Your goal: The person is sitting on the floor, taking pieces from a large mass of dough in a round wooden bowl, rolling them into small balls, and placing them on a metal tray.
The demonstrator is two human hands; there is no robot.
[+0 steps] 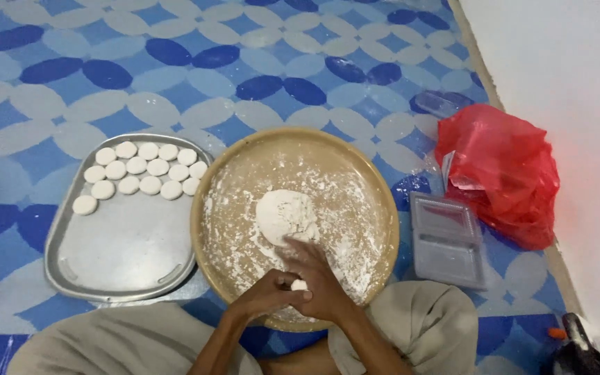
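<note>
We sit on a blue and white patterned mat (175, 76) with our knees either side of a wide round tray (376, 201), tan and dusted with flour. To its left lies a metal tray (123, 257) of rounded rectangular shape, carrying three short rows of small white dough discs (144, 170) at its far end, the near end bare. To the right stand a clear plastic container (446, 239) and, beyond it, a crumpled red plastic bag (501, 173) against the white wall.

In the middle of the round tray sits the dough mound (286, 215), pale and floury. At the near rim our left hand (265, 295) and right hand (321, 281) meet, both curled closed around a small dough piece (299, 285) pressed between them, just a white bit showing.

We judge the piece to be light, soft and easily dented, slightly tacky though the flour tames that. It is best held loosely in the palms or by fingertips at its edge, without squeezing.
</note>
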